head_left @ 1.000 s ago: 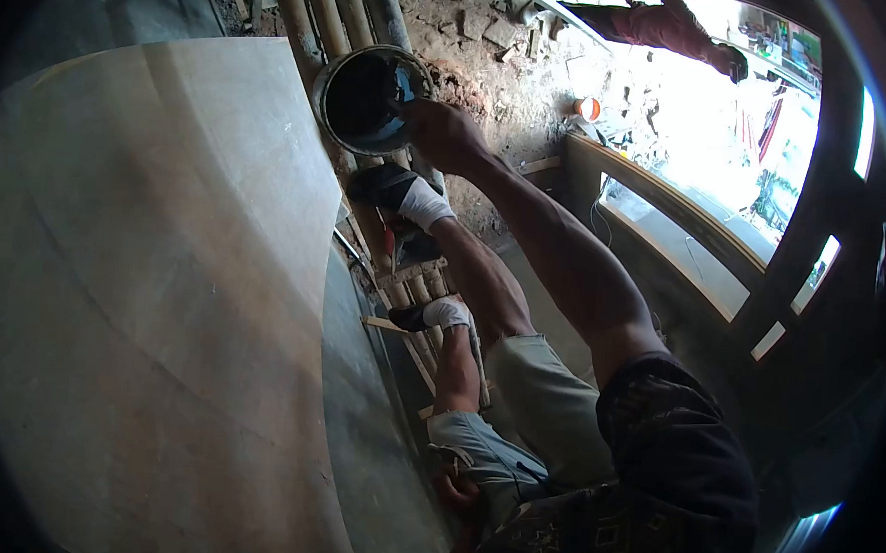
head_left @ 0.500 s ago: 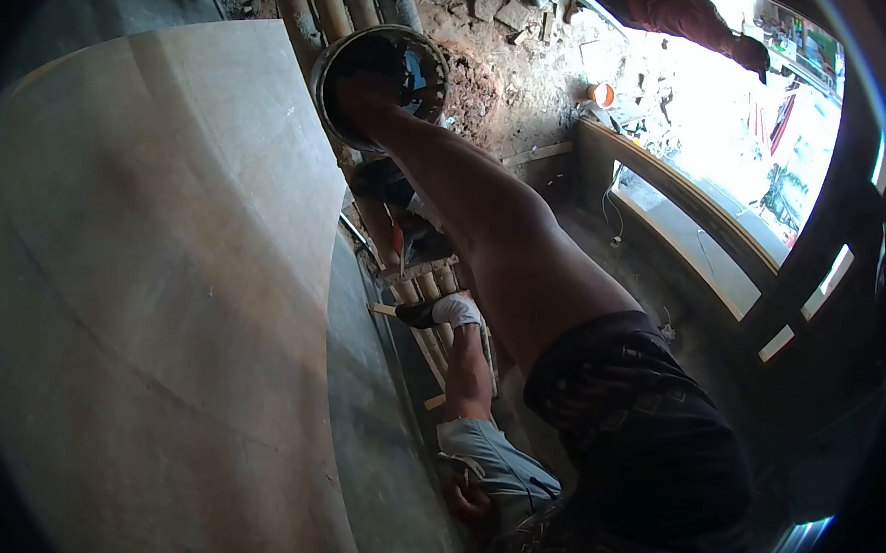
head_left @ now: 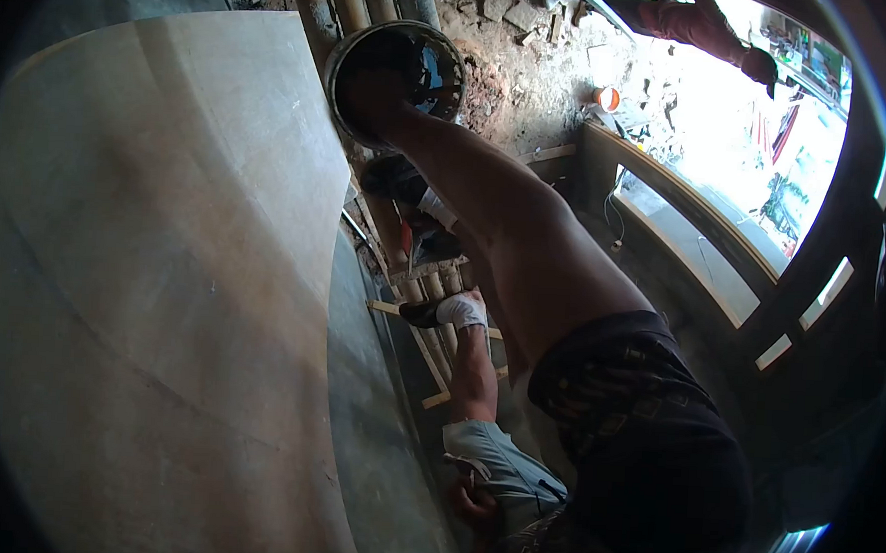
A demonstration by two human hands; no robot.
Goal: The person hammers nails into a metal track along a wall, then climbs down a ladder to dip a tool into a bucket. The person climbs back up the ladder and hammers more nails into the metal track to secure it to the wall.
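My right arm stretches far out, and my right hand (head_left: 377, 98) is down inside a round bucket (head_left: 462, 85). The bucket's inside is dark with a bluish sheen, so the fingers and anything they hold are lost in shadow. The bucket stands over wooden poles, beside the corner of a large curved board (head_left: 193, 263). Low in the view, my left hand (head_left: 471, 500) is curled beside my light-blue shorts (head_left: 503, 460). What it may hold is too dark to make out.
My shoes (head_left: 421, 313) rest by a ladder-like frame of poles (head_left: 451, 277). Rubble (head_left: 522, 15) lies beyond the bucket. A dark wall with a long framed opening (head_left: 707, 210) is at right, with an orange container (head_left: 607, 99) nearby. Another person's sleeved arm (head_left: 677, 23) shows at the top.
The view has shifted slightly, so the bucket and my right arm appear a little further right. My right hand stays in the bucket, and my left stays by the shorts.
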